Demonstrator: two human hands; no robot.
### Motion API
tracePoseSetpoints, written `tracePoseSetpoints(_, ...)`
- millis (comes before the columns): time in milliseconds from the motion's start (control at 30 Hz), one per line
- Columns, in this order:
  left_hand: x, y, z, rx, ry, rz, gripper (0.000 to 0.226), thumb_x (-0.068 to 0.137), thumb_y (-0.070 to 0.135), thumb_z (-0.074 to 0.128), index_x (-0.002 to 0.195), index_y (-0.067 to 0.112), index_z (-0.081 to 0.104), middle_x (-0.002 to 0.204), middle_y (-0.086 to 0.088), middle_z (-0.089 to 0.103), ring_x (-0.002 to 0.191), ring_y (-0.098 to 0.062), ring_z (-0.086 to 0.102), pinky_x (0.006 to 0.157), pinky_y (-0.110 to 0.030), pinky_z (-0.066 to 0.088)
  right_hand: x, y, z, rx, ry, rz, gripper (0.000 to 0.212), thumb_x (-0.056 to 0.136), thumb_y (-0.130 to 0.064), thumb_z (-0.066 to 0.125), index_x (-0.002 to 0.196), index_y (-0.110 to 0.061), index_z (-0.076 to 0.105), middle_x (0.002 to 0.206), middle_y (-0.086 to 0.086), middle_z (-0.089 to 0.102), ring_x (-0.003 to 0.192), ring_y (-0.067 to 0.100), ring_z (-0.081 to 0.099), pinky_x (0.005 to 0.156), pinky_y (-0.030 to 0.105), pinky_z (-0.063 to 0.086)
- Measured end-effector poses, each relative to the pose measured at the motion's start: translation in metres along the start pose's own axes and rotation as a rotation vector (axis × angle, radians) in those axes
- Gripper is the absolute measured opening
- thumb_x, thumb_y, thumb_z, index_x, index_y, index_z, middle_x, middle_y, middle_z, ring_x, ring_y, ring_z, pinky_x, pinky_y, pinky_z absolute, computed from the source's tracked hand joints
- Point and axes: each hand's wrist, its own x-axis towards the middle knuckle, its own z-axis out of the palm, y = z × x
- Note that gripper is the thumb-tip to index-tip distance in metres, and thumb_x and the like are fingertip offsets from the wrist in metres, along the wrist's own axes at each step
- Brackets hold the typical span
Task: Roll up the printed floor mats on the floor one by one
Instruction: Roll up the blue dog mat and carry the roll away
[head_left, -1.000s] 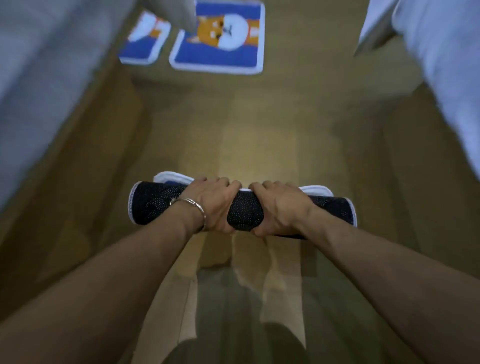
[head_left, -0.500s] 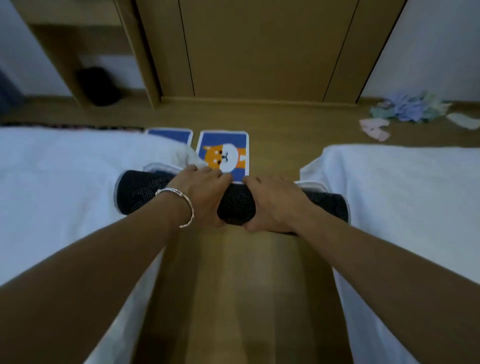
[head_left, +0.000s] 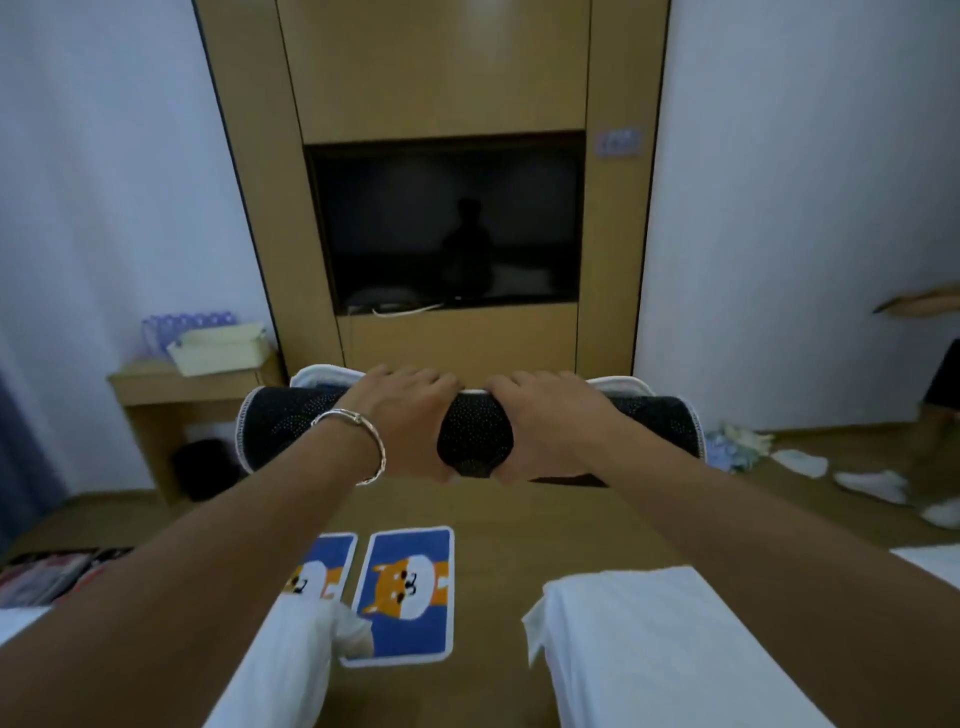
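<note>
Far left: a low wooden side table (head_left: 156, 387) stands against the wall with a pale box (head_left: 218, 347) on it. Not part of the job.

Rolled mat (head_left: 291, 422): one mat is fully rolled, dotted black backing outward and white edging showing at both ends. It is off the floor, held level and crosswise in front of me at arm's length.

Left hand (head_left: 410, 421), bracelet (head_left: 363, 441) at the wrist: it grips the roll just left of centre, fingers curled over the top and thumb underneath. The hold looks firm.

Floor below, between the two white beds: two printed mats lie flat side by side, dog print up. The left flat mat (head_left: 321, 564) is partly hidden by the left bed's bedding (head_left: 291, 670). The right flat mat (head_left: 410, 587) is in nearly full view, with only its near left corner covered.

Right hand (head_left: 550, 426): it grips the roll just right of centre in the same manner, close beside the left hand. Both ends of the roll are unsupported.

Far right: loose cloths (head_left: 743, 444) lie scattered on the floor near the wall.

Assessment: in my judgement the first mat is done and two remain. The step in hand is carrying the finished roll clear. The next move calls for setting it down so that the free edge lies underneath, lest it unwind. After that I should crouch to the right flat mat and start a tight turn from one short edge.
</note>
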Motion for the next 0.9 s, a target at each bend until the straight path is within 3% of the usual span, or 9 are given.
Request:
tracePoseSetpoints(167, 0.017, 0.018, -0.069, 0.005, 0.073, -0.046, 0.071, 0.058, 0.069, 0.065, 0.114, 0.031, 0.046, 0.106, 0.012, 0.058, 0.096, -0.013, 0.056, 0.088, -0.031, 0.045, -0.016, 0.031, -0.064, -0.042, 0.094, -0.024, 0.065, 0.063, -0.059, 0.069, 0.115, -0.028, 0.046, 0.103, -0.007, 0.057, 0.093, 0.017, 0.055, 0.083, 0.036, 0.043)
tracePoseSetpoints(367, 0.025, 0.031, -0.089, 0.049, 0.048, -0.039, 0.074, 0.056, 0.072, 0.066, 0.115, 0.032, 0.046, 0.108, 0.014, 0.057, 0.097, -0.011, 0.056, 0.089, -0.032, 0.046, -0.028, 0.046, -0.076, 0.010, 0.091, -0.021, 0.069, 0.063, -0.059, 0.071, 0.119, -0.029, 0.045, 0.102, -0.009, 0.056, 0.092, 0.015, 0.054, 0.081, 0.033, 0.042)
tracePoseSetpoints(667, 0.046, 0.023, -0.040, -0.048, 0.049, -0.022, 0.072, 0.062, 0.070, 0.064, 0.120, 0.032, 0.045, 0.109, 0.011, 0.059, 0.096, -0.011, 0.057, 0.086, -0.028, 0.045, -0.004, 0.061, -0.043, -0.021, -0.007, -0.013, 0.067, 0.064, -0.059, 0.068, 0.119, -0.028, 0.045, 0.104, -0.006, 0.057, 0.093, 0.017, 0.054, 0.084, 0.037, 0.041)
tracePoseSetpoints(900, 0.097, -0.038, 0.017, -0.066, 0.033, -0.019, 0.074, 0.062, 0.071, 0.063, 0.121, 0.030, 0.045, 0.109, 0.011, 0.058, 0.098, -0.012, 0.056, 0.087, -0.029, 0.043, 0.080, 0.075, -0.001, -0.052, -0.031, -0.015, 0.068, 0.064, -0.061, 0.067, 0.120, -0.028, 0.044, 0.104, -0.007, 0.056, 0.094, 0.017, 0.054, 0.083, 0.035, 0.041)
